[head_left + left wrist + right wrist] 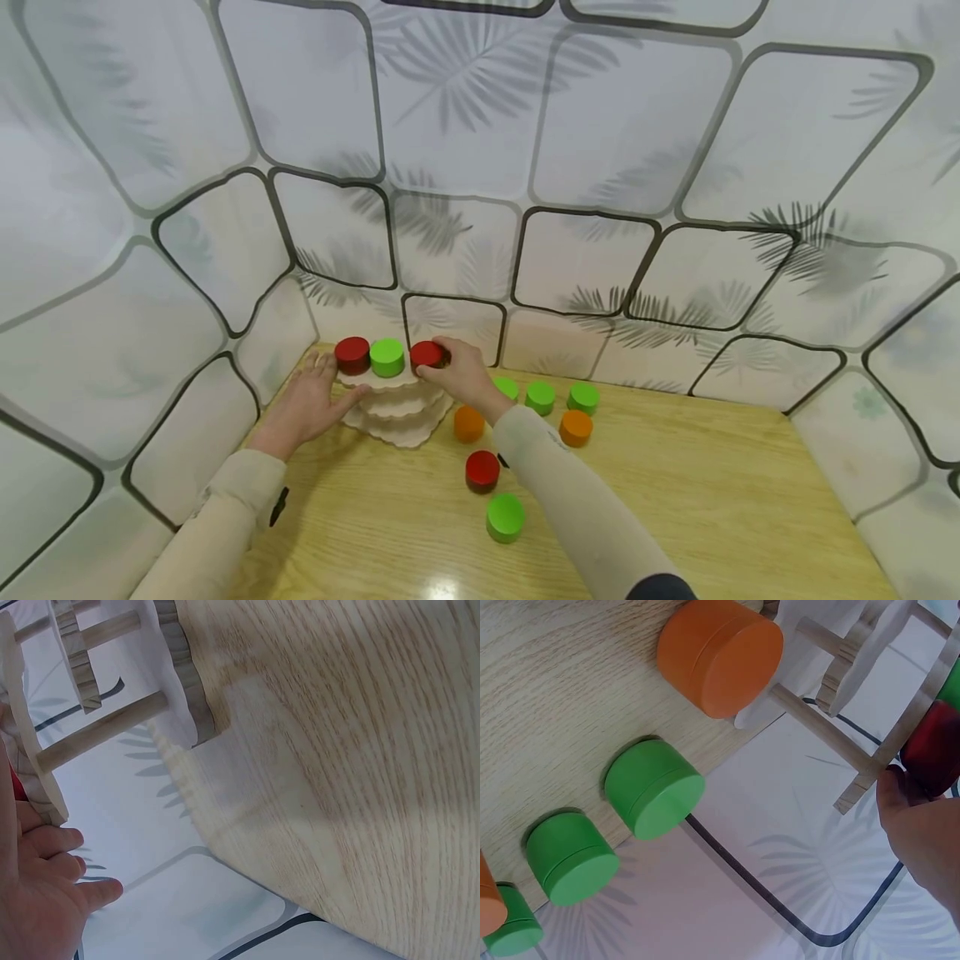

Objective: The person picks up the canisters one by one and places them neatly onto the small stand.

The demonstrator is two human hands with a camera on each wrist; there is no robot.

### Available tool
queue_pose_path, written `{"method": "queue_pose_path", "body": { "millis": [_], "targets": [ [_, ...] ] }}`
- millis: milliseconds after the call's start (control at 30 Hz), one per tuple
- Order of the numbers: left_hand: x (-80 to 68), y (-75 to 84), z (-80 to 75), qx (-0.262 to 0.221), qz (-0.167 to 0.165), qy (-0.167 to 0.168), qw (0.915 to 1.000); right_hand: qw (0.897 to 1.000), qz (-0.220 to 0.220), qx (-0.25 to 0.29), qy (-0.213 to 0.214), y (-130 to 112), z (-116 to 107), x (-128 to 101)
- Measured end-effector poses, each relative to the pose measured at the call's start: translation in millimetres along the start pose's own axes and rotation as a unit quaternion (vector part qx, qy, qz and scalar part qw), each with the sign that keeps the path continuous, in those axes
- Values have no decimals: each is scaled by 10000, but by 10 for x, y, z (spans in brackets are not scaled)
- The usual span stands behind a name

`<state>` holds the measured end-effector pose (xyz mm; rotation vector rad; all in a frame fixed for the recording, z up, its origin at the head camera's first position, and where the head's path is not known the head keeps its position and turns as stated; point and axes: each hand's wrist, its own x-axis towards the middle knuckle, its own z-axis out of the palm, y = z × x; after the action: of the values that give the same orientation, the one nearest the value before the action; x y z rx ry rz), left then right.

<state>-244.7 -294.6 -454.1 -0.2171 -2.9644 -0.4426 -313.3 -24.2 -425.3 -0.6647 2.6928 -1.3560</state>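
Red puck [427, 354] being pinched onto the tiered stand [397, 408] by the right hand [465, 375], the flat, relaxed left hand [307, 404] steadying; a nudge could be toppling the neighbouring pucks.

A light wooden table [675, 492] with a visible grain carried everything, set into a corner of patterned white panels. Toward its back left corner stood a pale tiered stand [397, 417] with scalloped edges, its base flat on the wood. Loose round blocks lay directly on the tabletop to the stand's right: an orange block [468, 423] just beside the base, three green blocks [540, 397] in a row further back, and another orange block [576, 427] near them. Closer to the front sat a red block [482, 470] and a green block [506, 517], apparently not touching.
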Motion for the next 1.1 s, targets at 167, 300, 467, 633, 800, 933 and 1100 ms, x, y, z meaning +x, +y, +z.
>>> {"method": "queue_pose_path", "body": {
  "millis": [167,300,467,633,800,933,1100],
  "targets": [
    [1,-4,9,-102,-15,-4,9999,10000,9,-82,1,-18,5,12],
    [-1,-7,22,-167,-33,-10,9999,9999,-8,-123,-4,-30,27,22],
    [3,-5,38,-257,0,59,9997,9999,-40,-146,33,-30,59,38],
    [11,-14,39,-328,20,71,9994,9999,-57,-148,16,-34,79,54],
    [15,-16,46,-355,3,33,9994,9998,-105,-145,0,-45,82,56],
    [19,-14,49,-349,8,17,9994,9998,-166,-120,-8,-45,79,63],
    [11,-17,47,-326,0,37,9995,9997,-221,-130,-12,-48,81,67]
  ]
}}
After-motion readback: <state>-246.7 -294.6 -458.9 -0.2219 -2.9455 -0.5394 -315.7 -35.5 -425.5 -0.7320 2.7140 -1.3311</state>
